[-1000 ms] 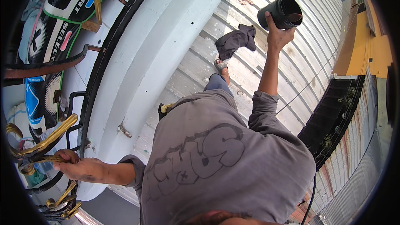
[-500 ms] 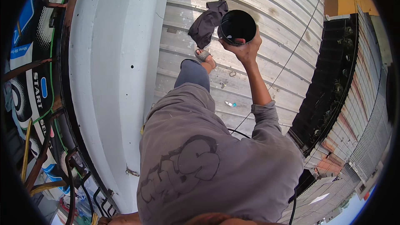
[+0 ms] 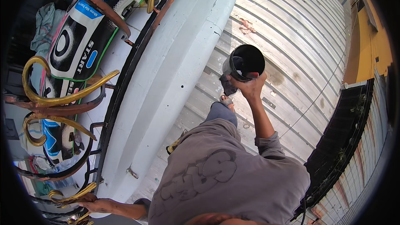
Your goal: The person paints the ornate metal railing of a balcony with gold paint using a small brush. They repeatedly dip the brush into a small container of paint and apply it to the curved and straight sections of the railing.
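Observation:
My right hand (image 3: 252,88) is closed around the near side of a round black can (image 3: 246,60), held out in front of me with its open top facing up. A small reddish thing shows just inside the can's near rim; I cannot make out what it is. At the lower left, my left arm reaches out to an iron railing (image 3: 114,104) with gold-painted scrolls. My left hand (image 3: 95,205) grips the railing beside a low gold scroll (image 3: 75,193), with its fingertips partly hidden.
A white curved ledge (image 3: 166,66) runs between the railing and the corrugated metal roof (image 3: 283,37) underfoot. Dark cloth (image 3: 227,86) lies near my sandalled foot (image 3: 227,101). A pinkish rag (image 3: 246,26) lies farther off. A thin wire (image 3: 308,110) crosses the right side.
My view has swung left, bringing more of the railing in. My left hand, barely visible before at the bottom edge, now shows on the railing. The right hand still holds the can.

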`<action>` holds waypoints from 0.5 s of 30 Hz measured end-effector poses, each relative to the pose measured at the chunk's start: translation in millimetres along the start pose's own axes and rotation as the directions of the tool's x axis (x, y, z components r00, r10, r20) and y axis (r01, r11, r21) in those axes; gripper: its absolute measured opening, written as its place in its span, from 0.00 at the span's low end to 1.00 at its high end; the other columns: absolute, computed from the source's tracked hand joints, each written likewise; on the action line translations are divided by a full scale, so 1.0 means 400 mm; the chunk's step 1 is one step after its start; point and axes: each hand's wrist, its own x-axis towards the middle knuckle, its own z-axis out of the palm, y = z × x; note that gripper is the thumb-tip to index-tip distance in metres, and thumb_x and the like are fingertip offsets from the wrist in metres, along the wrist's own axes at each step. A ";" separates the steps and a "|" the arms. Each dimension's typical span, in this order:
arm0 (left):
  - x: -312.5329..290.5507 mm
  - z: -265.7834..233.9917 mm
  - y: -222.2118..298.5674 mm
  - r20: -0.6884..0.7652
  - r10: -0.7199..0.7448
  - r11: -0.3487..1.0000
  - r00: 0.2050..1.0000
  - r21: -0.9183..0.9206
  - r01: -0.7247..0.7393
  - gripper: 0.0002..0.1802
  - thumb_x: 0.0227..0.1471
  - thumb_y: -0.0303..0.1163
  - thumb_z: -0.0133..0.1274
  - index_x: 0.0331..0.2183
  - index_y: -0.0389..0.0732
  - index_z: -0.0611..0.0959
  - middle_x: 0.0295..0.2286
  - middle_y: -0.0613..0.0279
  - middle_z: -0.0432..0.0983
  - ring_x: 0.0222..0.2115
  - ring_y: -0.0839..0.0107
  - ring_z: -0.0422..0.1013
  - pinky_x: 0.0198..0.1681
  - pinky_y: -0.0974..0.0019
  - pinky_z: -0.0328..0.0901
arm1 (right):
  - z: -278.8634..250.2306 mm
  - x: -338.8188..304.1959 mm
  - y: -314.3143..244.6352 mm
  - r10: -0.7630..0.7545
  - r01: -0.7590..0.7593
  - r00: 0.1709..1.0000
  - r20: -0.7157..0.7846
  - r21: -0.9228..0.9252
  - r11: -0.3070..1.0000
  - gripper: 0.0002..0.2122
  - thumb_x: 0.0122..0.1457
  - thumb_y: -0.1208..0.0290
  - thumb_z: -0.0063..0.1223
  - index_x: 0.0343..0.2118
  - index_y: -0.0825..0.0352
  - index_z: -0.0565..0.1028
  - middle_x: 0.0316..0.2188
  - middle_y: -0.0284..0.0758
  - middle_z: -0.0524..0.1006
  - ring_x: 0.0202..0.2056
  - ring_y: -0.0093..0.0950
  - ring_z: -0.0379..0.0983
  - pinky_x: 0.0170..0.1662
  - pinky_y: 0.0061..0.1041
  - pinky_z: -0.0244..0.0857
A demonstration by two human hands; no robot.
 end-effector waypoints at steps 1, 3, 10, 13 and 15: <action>0.005 -0.004 -0.006 -0.016 0.036 0.999 0.999 -0.014 -0.036 0.43 0.72 0.53 0.31 0.60 0.15 0.61 0.60 0.26 0.61 0.61 0.46 0.64 0.67 0.50 0.59 | 0.016 0.007 -0.026 -0.012 0.011 1.000 0.011 0.059 0.998 0.43 0.34 0.61 0.81 0.54 0.70 0.68 0.44 0.38 0.77 0.45 0.32 0.78 0.51 0.33 0.71; 0.006 -0.012 -0.019 -0.009 0.057 0.998 0.998 0.014 -0.056 0.43 0.71 0.55 0.33 0.56 0.14 0.67 0.51 0.30 0.70 0.54 0.49 0.70 0.63 0.56 0.63 | 0.050 0.012 -0.072 -0.112 0.110 0.994 0.020 0.075 0.991 0.39 0.33 0.60 0.80 0.51 0.69 0.73 0.44 0.39 0.76 0.45 0.34 0.77 0.51 0.34 0.70; -0.034 0.007 0.037 0.127 -0.045 0.998 0.991 0.050 0.039 0.35 0.70 0.57 0.36 0.33 0.31 0.77 0.26 0.62 0.60 0.28 0.70 0.57 0.31 0.68 0.54 | 0.180 -0.052 -0.182 -0.159 0.129 0.978 0.134 0.210 0.969 0.37 0.33 0.57 0.80 0.49 0.68 0.76 0.45 0.41 0.74 0.49 0.39 0.72 0.53 0.38 0.67; -0.066 0.038 0.053 -0.060 -0.046 0.998 0.997 -0.046 0.044 0.36 0.70 0.57 0.38 0.34 0.30 0.78 0.28 0.61 0.64 0.30 0.73 0.57 0.33 0.66 0.55 | 0.232 -0.099 -0.218 -0.188 0.131 0.967 0.170 0.298 0.945 0.37 0.33 0.57 0.79 0.49 0.68 0.76 0.46 0.41 0.73 0.50 0.40 0.71 0.53 0.39 0.67; -0.057 0.035 0.051 0.031 -0.107 0.980 0.994 -0.166 0.111 0.33 0.70 0.55 0.40 0.34 0.31 0.77 0.27 0.64 0.65 0.29 0.77 0.56 0.32 0.69 0.54 | 0.265 -0.130 -0.226 -0.199 0.126 0.962 0.186 0.343 0.931 0.39 0.32 0.57 0.80 0.50 0.69 0.75 0.46 0.42 0.73 0.50 0.41 0.71 0.53 0.41 0.66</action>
